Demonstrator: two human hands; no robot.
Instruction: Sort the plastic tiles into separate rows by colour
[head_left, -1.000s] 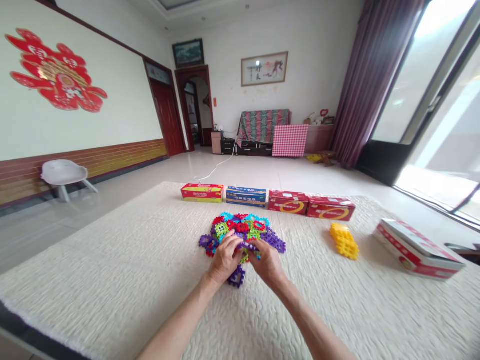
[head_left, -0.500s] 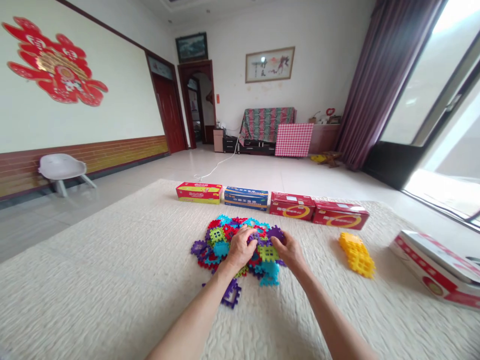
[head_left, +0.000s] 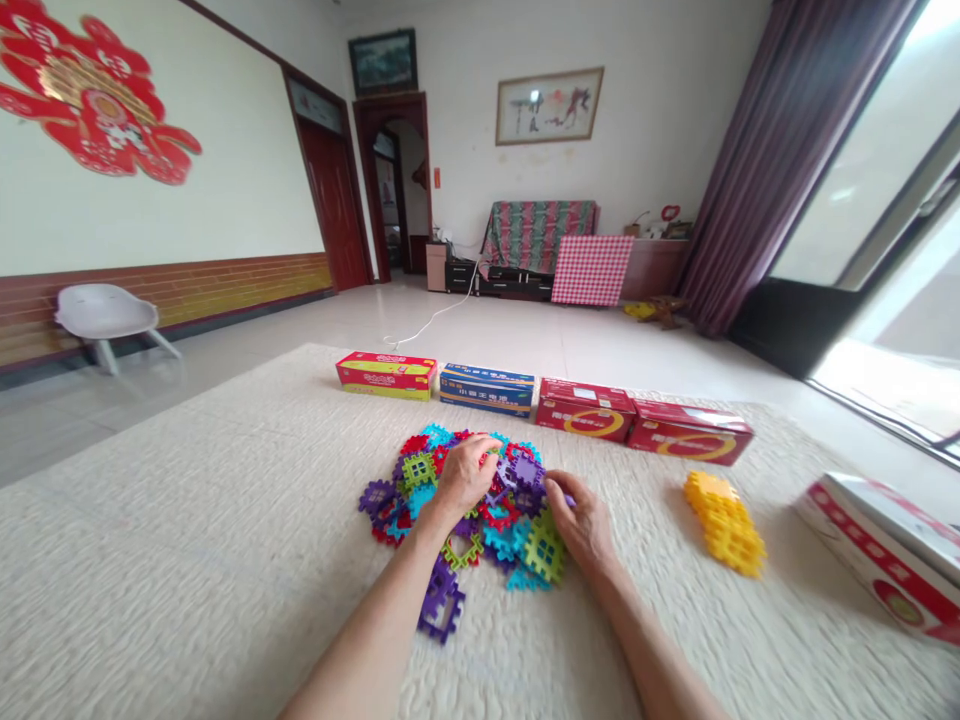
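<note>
Both of the person's hands are working at a pile of plastic pieces (head_left: pixel 501 515), notched along their edges, which is lying in the middle of a cream quilted mat (head_left: pixel 225 480). The left hand (head_left: pixel 466 475) is hovering over or resting on the middle of the pile, its fingers curling down towards some purple pieces; from where I'm standing I cannot tell whether its grip is pinching one. The right hand (head_left: pixel 586 518) is staying close in at the right edge, and its grip is closing on a purple piece (head_left: pixel 571 501), a sliver of which is showing by the thumb. Just beside that hand, a green piece (head_left: pixel 544 549) with a windowed middle is lying at the pile's near right side. Red, blue, green and purple are mixing all through the heap, and a few purple squares (head_left: pixel 439 585) are jutting out at the near side, by the left forearm.

Beyond the pile, a row of boxes is standing along the mat: a red-and-yellow box (head_left: pixel 386 376), a blue box (head_left: pixel 486 389) and two dark red boxes (head_left: pixel 585 409). Off to the right, some yellow pieces (head_left: pixel 724 523) are lying well apart from the pile, and a white-and-red box (head_left: pixel 892 555) is sitting farther right.
</note>
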